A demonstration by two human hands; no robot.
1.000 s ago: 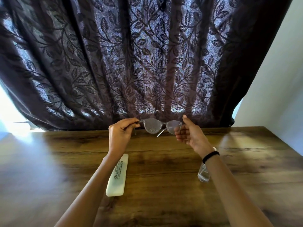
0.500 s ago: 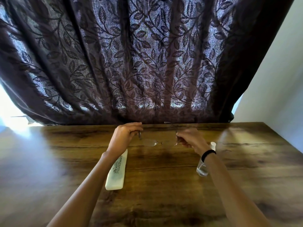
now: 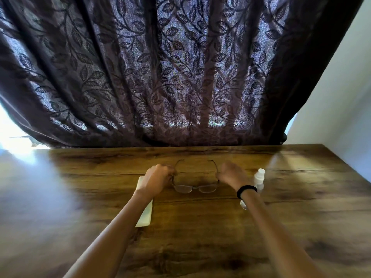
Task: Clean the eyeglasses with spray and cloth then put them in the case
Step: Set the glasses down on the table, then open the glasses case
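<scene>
The clear-framed eyeglasses [image 3: 195, 186] lie low over the wooden table [image 3: 200, 237], lenses towards me and both temples opened out away from me. My left hand [image 3: 157, 180] pinches the left temple near the hinge, and my right hand [image 3: 232, 175] pinches the right temple. Whether the glasses touch the table is unclear. A white glasses case [image 3: 145, 216] lies shut under my left forearm, partly hidden by it. A small clear spray bottle [image 3: 259, 177] with a white top stands just right of my right wrist. No cloth is in view.
A dark leaf-patterned curtain [image 3: 180, 77] hangs along the table's far edge. A white wall [image 3: 341, 97] borders the table on the right. Bright light comes in at the far left.
Both hands have come down from in front of the curtain to just above the table with the glasses. The glasses now lie flat with the temples pointing away from me.
</scene>
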